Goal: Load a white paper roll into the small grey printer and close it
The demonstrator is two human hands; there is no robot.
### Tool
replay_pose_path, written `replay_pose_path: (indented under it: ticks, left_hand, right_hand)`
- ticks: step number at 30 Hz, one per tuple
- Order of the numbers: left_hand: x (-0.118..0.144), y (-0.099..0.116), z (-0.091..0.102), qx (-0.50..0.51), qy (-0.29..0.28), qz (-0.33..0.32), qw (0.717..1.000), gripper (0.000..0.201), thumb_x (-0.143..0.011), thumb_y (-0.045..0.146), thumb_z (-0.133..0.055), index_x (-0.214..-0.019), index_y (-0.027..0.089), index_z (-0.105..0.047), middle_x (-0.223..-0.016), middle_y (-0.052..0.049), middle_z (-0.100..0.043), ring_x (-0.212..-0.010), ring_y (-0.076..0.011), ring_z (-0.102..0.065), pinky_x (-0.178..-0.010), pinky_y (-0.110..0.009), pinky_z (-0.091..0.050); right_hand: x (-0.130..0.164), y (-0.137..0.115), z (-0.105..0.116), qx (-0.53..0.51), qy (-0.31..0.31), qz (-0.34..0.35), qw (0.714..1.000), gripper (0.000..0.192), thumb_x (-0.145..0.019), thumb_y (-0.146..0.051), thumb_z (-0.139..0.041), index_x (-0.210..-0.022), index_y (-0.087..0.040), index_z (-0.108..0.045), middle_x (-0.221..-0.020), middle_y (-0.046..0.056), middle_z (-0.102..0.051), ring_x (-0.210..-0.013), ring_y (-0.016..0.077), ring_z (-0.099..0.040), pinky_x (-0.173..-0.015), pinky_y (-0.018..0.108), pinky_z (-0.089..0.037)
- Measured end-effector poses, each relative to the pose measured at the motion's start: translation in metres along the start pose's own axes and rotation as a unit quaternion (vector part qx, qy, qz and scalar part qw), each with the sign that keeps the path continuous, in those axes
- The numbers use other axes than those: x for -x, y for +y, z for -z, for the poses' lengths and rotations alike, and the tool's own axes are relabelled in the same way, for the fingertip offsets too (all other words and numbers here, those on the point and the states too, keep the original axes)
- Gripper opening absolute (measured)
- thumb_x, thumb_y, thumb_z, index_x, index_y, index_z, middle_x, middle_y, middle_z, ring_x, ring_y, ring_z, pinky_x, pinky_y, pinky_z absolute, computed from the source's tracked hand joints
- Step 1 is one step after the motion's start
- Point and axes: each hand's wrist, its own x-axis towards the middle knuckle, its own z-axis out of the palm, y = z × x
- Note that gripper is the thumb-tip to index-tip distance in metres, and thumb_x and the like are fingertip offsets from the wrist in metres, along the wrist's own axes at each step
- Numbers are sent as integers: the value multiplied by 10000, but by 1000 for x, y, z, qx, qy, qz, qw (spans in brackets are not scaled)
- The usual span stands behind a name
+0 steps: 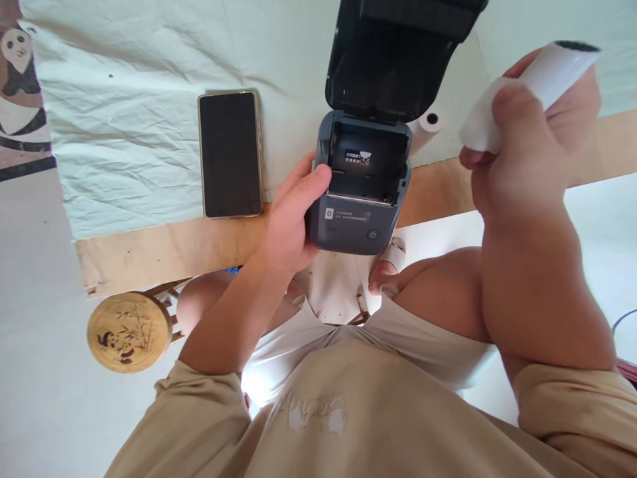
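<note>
Grey label printer (359,192), lid open, sits at counter (164,249) edge; left hand (291,222) wrapped around its left side; right hand (522,139) raised right of printer, closed on white paper roll (537,83); second roll (425,129) behind printer; phone (229,154) left of left hand.

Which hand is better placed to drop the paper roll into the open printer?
Probably the right hand: it already holds the paper roll just beside the printer, while the left hand steadies the printer.
</note>
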Motion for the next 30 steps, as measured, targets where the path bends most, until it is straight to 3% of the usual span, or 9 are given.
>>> replay_pose_path:
  ticks: [2,5,9,13,16,19,21,25,30]
  left_hand:
    - [0,0,1,-4,-7,0,1000,214,-842,388,-578,-861,179,-620,-818,6,-693,-919,-166,-714,-546,-175,-517]
    - [0,1,1,-10,-9,2,1000,213,-842,386,-585,-895,185,-631,-784,10,-692,-911,-168,-717,-606,-194,-551]
    - [0,3,1,-1,-13,1,1000,194,-849,362,-585,-906,185,-642,-784,16,-697,-920,-164,-716,-728,-220,-581]
    - [0,3,1,-8,-8,1,1000,223,-846,372,-588,-925,175,-658,-781,12,-699,-926,-172,-714,-731,-229,-585]
    - [1,3,0,-13,-4,2,1000,251,-854,380,-576,-960,170,-663,-778,8,-700,-924,-175,-715,-726,-236,-585]
    - [1,3,0,-3,-11,1,1000,226,-851,374,-587,-943,179,-656,-776,15,-699,-907,-168,-716,-734,-241,-582]
    - [1,3,-1,1,-12,3,1000,213,-849,372,-591,-930,184,-652,-770,20,-698,-890,-162,-718,-731,-239,-582]
    - [1,2,-2,-9,9,-1,1000,228,-824,386,-616,-940,192,-649,-805,9,-711,-907,-168,-714,-719,-239,-582]
    - [2,3,-5,-29,34,10,999,211,-817,400,-611,-881,200,-640,-813,8,-715,-964,-174,-703,-747,-240,-577]
  right_hand:
    - [1,4,5,63,-4,74,995,232,-705,-349,-546,-820,-198,-412,-712,-27,-428,-453,70,-419,-389,264,-300]
    - [1,10,17,170,6,144,975,248,-719,-325,-618,-862,-152,-510,-829,17,-498,-635,75,-485,-584,265,-370]
    - [-6,20,29,264,-3,140,954,383,-691,-264,-664,-1044,-155,-565,-995,44,-569,-894,129,-541,-702,264,-396]
    - [-11,30,29,337,-31,85,937,452,-658,-276,-725,-1076,-194,-576,-1019,40,-632,-905,170,-589,-780,331,-428]
    - [-7,23,25,349,-32,92,932,525,-673,-259,-719,-1160,-192,-536,-1055,62,-642,-933,202,-600,-817,380,-455]
    - [7,4,17,295,-4,210,932,481,-701,-108,-596,-1171,-181,-525,-1146,69,-582,-1076,195,-575,-903,360,-452]
    - [18,-5,7,258,-33,247,933,532,-711,-76,-535,-1225,-204,-488,-1172,61,-557,-1100,181,-580,-899,342,-467]
    - [29,-4,-17,286,-127,197,929,541,-772,-174,-571,-1297,-205,-448,-1264,96,-526,-1200,209,-517,-998,383,-461]
    - [30,2,-30,273,-137,97,947,513,-749,-137,-599,-1242,-261,-534,-1102,82,-513,-1051,227,-518,-958,419,-457]
